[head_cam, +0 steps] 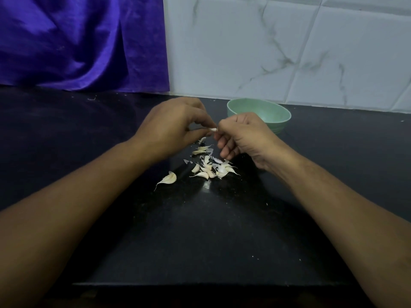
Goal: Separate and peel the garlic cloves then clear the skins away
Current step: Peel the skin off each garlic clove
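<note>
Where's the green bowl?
The green bowl sits on the black counter, right of centre in the head view, just behind the right hand and close to the marble-tiled wall.

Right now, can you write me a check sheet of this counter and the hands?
Surface: dark counter, few white specks.
Job's things: garlic clove pinched between both hands; pile of cloves and skins below them; lone clove left of the pile.
Clutter: green bowl behind the right hand, bottom hidden.
Grippers: left hand and right hand both pinch the garlic clove.
Cables: nothing seen.
Surroundings: purple cloth and tile wall behind the counter.
</note>
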### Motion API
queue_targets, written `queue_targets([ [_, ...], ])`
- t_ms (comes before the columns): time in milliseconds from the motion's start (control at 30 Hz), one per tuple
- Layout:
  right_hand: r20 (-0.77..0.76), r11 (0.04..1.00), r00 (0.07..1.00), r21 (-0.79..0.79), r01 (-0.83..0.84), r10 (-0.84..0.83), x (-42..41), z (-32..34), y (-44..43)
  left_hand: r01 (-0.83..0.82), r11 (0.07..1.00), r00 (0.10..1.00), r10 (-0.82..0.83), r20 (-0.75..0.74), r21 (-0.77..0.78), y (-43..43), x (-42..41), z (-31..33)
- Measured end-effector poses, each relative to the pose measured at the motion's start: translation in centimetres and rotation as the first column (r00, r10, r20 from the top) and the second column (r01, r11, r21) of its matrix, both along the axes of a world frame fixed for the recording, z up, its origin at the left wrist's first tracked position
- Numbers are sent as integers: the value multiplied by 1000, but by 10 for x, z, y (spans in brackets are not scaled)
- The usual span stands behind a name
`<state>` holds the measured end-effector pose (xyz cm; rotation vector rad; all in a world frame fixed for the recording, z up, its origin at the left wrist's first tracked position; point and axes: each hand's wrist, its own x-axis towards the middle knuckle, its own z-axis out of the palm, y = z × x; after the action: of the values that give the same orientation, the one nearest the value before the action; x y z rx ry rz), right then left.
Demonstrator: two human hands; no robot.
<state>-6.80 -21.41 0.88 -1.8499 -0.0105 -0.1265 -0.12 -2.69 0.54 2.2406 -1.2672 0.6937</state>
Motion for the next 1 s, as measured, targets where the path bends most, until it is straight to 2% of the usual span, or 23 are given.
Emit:
queue_targets([
  [100, -32, 1000, 999, -5, 9, -10, 0, -1, 1, -16, 999, 995, 12, 94, 42, -2, -4, 1],
  [200, -69, 999, 997, 44, 23, -20, -1, 0, 1, -7, 1000, 997, 5, 80, 24, -3, -2, -1],
  [267, -80, 994, 997, 111, 11, -3, -1, 1, 1, 19, 997, 999, -23, -46, -78, -3, 0, -4],
  [367, -81, 977, 995, 211, -37, 56, 0, 3, -1, 35, 965, 948, -113, -296, -258, -2, 3, -7],
  [467, -79, 970, 993, 235, -62, 82, 1, 6, -4, 27, 924, 829, -234, -507, -382, -6, 4, -9],
  [567, -67, 975, 993, 210, -76, 92, 2, 6, -4, -14, 894, 725, -299, -620, -447, -7, 3, -11],
  [700, -30, 985, 996, 156, -74, 80, 2, 6, -5, -18, 889, 664, -331, -670, -457, -7, 2, -12],
  [1000, 57, 998, 997, -46, -40, 42, 6, 0, -9, 7, 920, 743, -268, -614, -393, -8, 2, -11],
])
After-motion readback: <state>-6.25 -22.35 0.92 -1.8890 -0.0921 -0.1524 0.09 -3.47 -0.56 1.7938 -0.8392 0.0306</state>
